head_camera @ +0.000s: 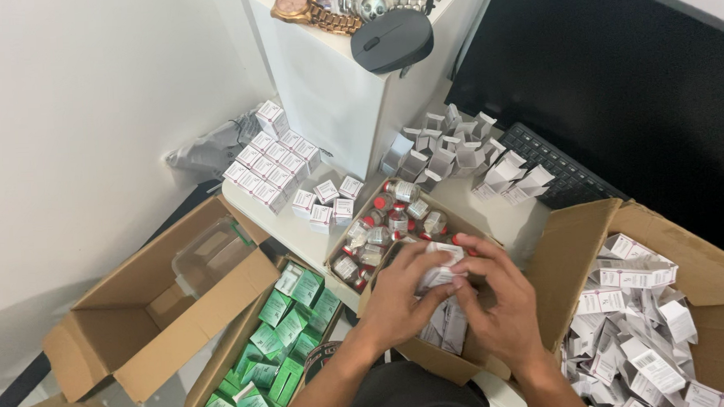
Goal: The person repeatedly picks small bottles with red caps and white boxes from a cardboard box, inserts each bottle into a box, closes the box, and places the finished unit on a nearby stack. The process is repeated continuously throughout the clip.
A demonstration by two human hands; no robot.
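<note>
Head view, looking down over a white desk [297,223] crowded with stock. Monitor [620,91]: large, black, upper right, cut off by the top and right edges. White tower [348,97]: upright block at top centre; on its top a dark mouse [392,40], a gold watch [312,11] and a silver watch [370,3], with further dark items cut off at the top edge. Right carton [579,258]: open, heaped with loose flat white boxes [633,330], part of it out of frame at right and bottom. Left carton [149,310]: open and tilted on the floor, a clear plastic tub [208,251] inside; contents otherwise hard to make out. Lower carton [222,364]: packed with green boxes [282,336], its near end cut off by the bottom edge. Centre carton [396,226]: holds small vials [388,223] with red caps, the near part hidden by the hands. Keyboard [558,172]: black, largely covered by folded open white boxes [458,153]. Stacked white boxes [273,163]: closed, in rows at the desk's left corner, beside a grey bag [210,149]. Left hand [400,296] and right hand [499,299]: together over the centre carton, fingers of both closed around one small white box [441,265], which sits between them and is mostly covered; whether a vial is inside cannot be told.
</note>
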